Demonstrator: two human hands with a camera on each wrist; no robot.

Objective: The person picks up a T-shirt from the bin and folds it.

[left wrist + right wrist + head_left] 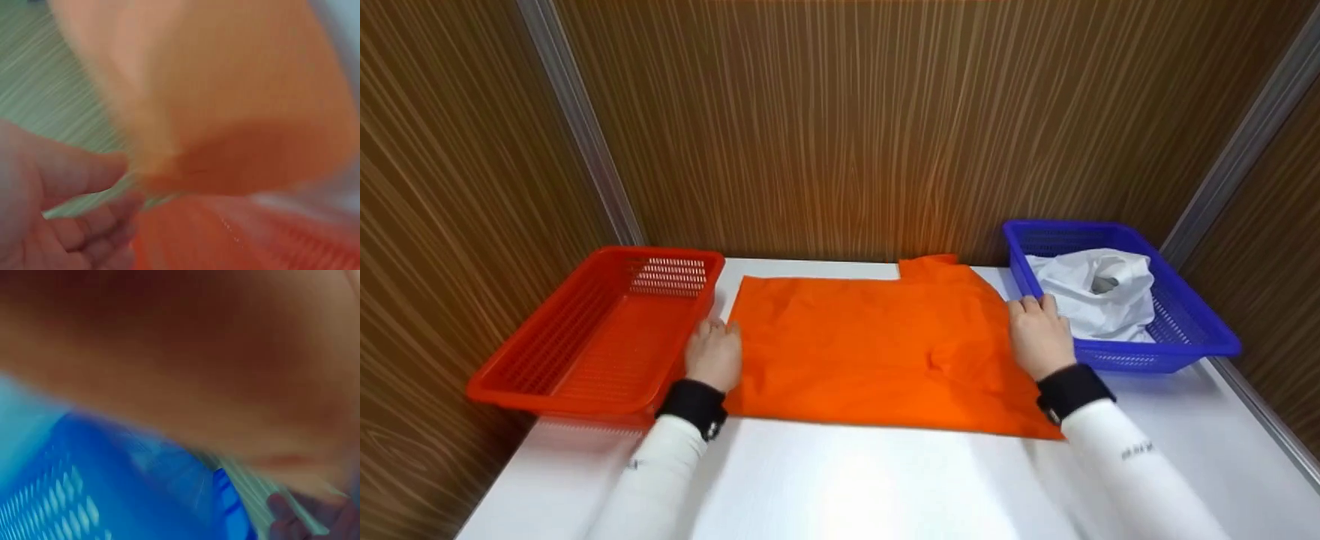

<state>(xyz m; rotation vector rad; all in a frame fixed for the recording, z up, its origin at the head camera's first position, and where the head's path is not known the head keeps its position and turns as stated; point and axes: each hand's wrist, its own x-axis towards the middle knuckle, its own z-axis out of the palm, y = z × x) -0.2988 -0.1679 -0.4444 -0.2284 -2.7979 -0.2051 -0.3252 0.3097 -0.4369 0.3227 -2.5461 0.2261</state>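
Observation:
An orange shirt (840, 345), folded into a long shape, stretches across the white table between my two hands. A sleeve-like flap juts out at its upper right. My left hand (714, 356) pinches the shirt's left edge; the left wrist view shows thumb and fingertips meeting at the orange cloth (253, 84), which is blurred. At the other end, my right hand (1041, 337) grips the shirt's right edge, close to the blue basket. In the right wrist view the cloth (169, 354) covers most of the picture, with curled fingers (292, 517) at its lower right edge.
A red plastic basket (592, 409) stands on the left, right beside my left hand. On the right is a blue basket (1155, 349) with a crumpled white cloth (1095, 307) inside. Wood-grain panels (810, 135) close off the back and sides of the white table (840, 480).

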